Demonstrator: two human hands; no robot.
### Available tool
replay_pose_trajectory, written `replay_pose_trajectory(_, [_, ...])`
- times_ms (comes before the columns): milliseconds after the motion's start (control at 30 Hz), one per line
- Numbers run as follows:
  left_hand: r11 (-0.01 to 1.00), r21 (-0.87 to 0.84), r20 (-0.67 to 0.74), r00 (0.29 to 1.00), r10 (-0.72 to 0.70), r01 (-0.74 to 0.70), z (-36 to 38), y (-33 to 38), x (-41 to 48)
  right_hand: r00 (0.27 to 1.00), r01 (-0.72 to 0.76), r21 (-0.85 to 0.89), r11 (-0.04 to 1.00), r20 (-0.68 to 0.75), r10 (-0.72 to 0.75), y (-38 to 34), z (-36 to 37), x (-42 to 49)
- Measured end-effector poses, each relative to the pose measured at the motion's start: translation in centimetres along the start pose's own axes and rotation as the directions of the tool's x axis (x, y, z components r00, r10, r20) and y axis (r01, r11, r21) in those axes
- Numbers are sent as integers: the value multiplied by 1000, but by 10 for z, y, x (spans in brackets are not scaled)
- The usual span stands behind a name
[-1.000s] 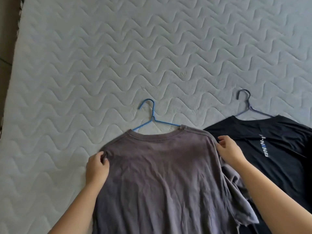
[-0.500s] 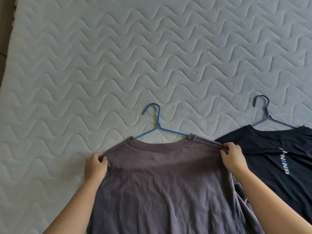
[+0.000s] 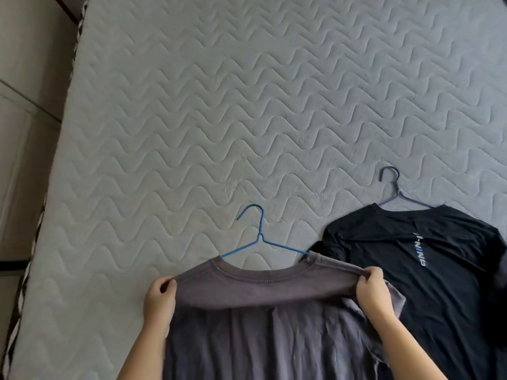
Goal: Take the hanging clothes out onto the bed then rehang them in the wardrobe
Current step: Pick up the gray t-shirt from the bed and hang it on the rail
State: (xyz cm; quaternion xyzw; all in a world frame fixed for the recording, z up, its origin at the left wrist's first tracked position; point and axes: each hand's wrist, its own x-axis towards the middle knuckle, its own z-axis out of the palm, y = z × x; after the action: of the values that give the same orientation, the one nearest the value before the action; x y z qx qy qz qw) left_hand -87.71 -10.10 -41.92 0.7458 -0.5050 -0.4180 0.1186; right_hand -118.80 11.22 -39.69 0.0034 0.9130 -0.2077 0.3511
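Both hands, left hand [image 3: 160, 300] and right hand [image 3: 373, 293], pinch the grey shirt's [image 3: 255, 325] shoulders; black shirt [image 3: 428, 270] lies at three o'clock on the bed [image 3: 247, 105].

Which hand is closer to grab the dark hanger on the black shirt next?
Probably the right hand: it grips the grey shirt beside the black shirt, whose dark hanger lies on that side. The left hand is farther away.
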Motion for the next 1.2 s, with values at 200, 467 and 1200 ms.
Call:
replay_pose_trajectory(200, [993, 111, 27, 999, 30, -33, -58, -30, -67, 999, 22, -7, 1000, -24, -22, 45, -22, -80])
replay_pose_trajectory(467, [992, 115, 1, 998, 58, -58, -137, -79, -164, 973, 226, -120, 967, 73, -219, 89, -55, -148])
replay_pose_trajectory(1200, [988, 15, -203, 968, -149, 155, -244, -282, -377, 724, 684, -325, 653, 415, -552, 118, -32, -285])
